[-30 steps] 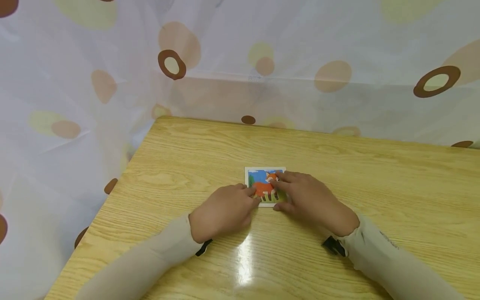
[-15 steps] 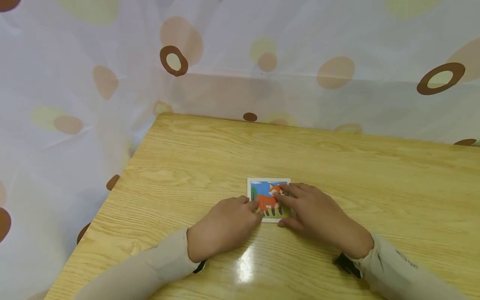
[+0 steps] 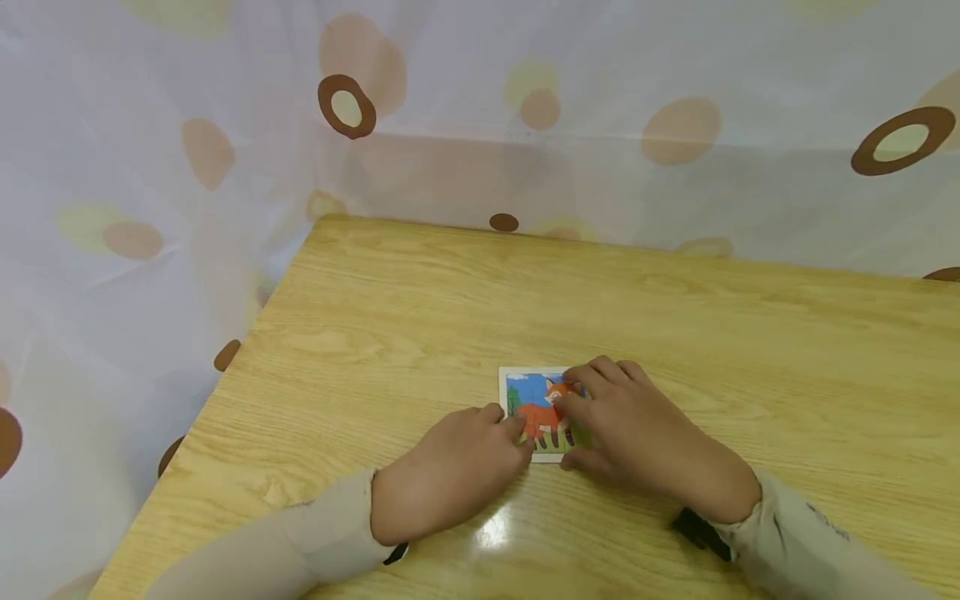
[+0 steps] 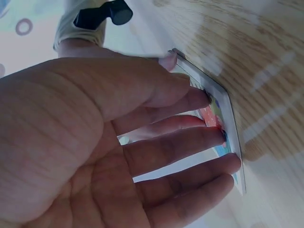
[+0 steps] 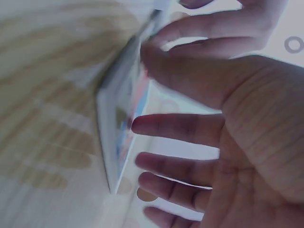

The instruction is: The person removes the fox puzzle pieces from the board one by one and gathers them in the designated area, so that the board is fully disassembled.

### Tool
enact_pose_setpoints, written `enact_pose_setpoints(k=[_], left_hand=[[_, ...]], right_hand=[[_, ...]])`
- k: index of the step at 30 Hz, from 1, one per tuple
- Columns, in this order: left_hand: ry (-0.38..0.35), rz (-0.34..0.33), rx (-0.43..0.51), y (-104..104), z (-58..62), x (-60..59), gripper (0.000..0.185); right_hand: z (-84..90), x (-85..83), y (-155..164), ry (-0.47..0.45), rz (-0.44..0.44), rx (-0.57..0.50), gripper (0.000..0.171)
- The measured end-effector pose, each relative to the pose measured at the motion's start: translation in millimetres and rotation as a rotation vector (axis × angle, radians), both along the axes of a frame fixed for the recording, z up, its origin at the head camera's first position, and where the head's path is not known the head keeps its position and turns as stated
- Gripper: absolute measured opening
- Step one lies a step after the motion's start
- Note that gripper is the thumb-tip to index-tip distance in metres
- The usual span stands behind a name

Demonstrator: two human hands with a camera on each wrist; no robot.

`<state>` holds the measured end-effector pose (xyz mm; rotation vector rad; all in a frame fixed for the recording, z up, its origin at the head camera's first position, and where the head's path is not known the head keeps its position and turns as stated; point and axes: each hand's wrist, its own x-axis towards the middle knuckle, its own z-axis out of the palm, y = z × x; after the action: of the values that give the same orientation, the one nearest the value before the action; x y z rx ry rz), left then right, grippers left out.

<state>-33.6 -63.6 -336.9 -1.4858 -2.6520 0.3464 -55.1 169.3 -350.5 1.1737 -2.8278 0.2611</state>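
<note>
A small square fox picture puzzle (image 3: pixel 532 390) with a white rim lies flat on the wooden table in the head view. On its left side my left hand (image 3: pixel 453 467) touches the picture's lower left with its fingertips. My right hand (image 3: pixel 648 429) covers the right side, its fingertips over the fox's head and its thumb at the near edge. Outstretched left fingers (image 4: pixel 175 147) reach the white rim (image 4: pixel 227 102) in the left wrist view. Seen from the right wrist, the fingers (image 5: pixel 175 129) are spread and nearly straight beside the puzzle's edge (image 5: pixel 105 128).
The wooden table (image 3: pixel 420 308) extends around both hands, its left edge slanting away. A pale curtain (image 3: pixel 450 83) with brown and yellow spots hangs behind and to the left. Each wrist carries a black strap mount (image 3: pixel 701 533).
The puzzle and both hands have come nearer to me across the table, while the camera view has tilted slightly down. My right fingers now cover more of the picture's upper right.
</note>
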Motion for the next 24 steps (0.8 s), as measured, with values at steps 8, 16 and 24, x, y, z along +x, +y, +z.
enact_pose_setpoints(k=[8, 16, 24], left_hand=[[0.015, -0.034, -0.003, -2, -2.5, -7.4, 0.009], [-0.076, 0.182, 0.173, -2, -1.8, -31.1, 0.042], [-0.198, 0.305, 0.158, -9, -10.2, -55.7, 0.06]], right_hand=[[-3.8, -36.5, -24, -0.276, -0.001, -0.221, 0.035], [-12.9, -51.3, -34, -0.41, -0.029, -0.193, 0.027], [-12.5, -51.0, -38, -0.459, -0.014, -0.205, 0.03]])
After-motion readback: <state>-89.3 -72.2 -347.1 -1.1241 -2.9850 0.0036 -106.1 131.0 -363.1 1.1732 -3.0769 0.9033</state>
